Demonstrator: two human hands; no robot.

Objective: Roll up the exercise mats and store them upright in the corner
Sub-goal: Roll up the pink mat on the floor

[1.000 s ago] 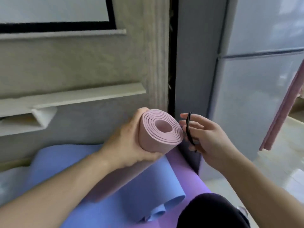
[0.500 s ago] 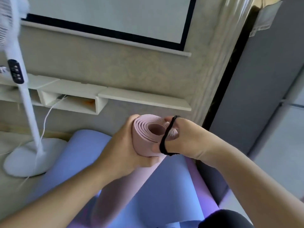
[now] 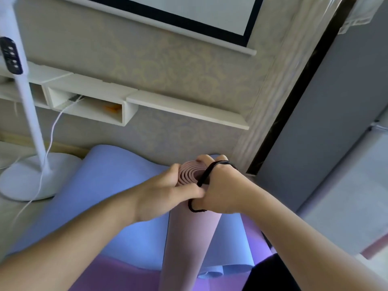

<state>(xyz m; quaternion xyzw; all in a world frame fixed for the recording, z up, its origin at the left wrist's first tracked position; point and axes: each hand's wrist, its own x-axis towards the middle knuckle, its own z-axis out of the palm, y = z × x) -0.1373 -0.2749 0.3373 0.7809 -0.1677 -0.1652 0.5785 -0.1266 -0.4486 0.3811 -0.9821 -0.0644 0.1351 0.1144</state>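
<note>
Pink mat (image 3: 189, 234) is rolled tight, standing roughly upright at centre-bottom of frame, spiral end up at approx the middle; it stands in front of the wall, not yet in the corner. Left hand (image 3: 163, 198) wraps its fingers round the top of the roll from the left side and grips it. Right hand (image 3: 222, 192) comes in from the right w/ fingers curled over the roll's top edge, a black elastic band (image 3: 204, 175) looped over its fingers and stretched across the spiral end, lower part of the loop hanging by the thumb. Judging by that, the step in hand is slipping the band down over the roll to keep it shut; band isn't round the roll yet. So: one mat rolled, unsecured, not stored. Left to do, by the look of it: blue mat (image 3: 117, 206) lies mostly flat under/behind the pink one, only a loose curl at lower right, and a purple mat (image 3: 126, 274) is spread beneath it along the bottom of frame, both unrolled. Containers: white wall shelf (image 3: 88, 101) at left-centre has open cubbies; one holds smth orange, too blurred to name, and a white cable (image 3: 52, 131) runs out of it down to the floor. White fan stand (image 3: 27, 175) w/ round base at left edge. Grey cabinet (image 3: 327, 122) fills the right side, the corner gap beside it at centre-right.
</note>
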